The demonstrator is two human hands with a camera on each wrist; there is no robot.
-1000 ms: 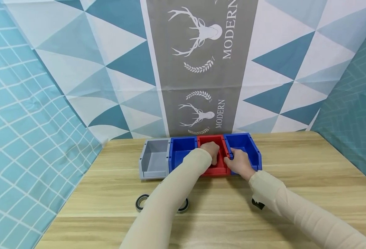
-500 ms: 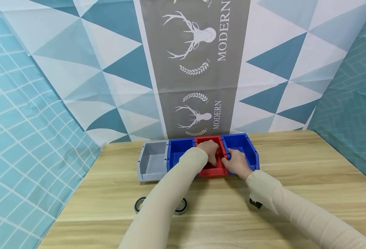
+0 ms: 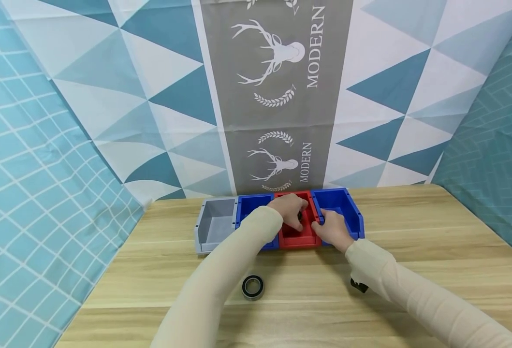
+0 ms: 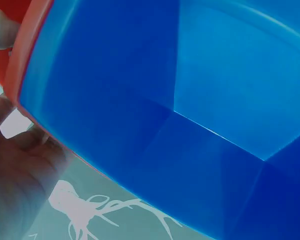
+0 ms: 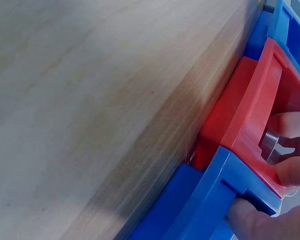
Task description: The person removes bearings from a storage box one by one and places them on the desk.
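Red bin (image 3: 299,240) between two blue bins (image 3: 338,200), lined up on a wooden table (image 3: 412,232).

A grey bin (image 3: 215,208) ends the row at the left. The left hand (image 3: 287,210) reaches into the red bin; the right hand (image 3: 336,229) grips the wall where the red bin meets the blue one on its right. A bearing (image 3: 253,293) lies on the table in front, beside the left sleeve (image 3: 221,270). A small, dark round piece (image 3: 299,216), partly hidden inside the red bin, is pinched between the left thumb and fingers.
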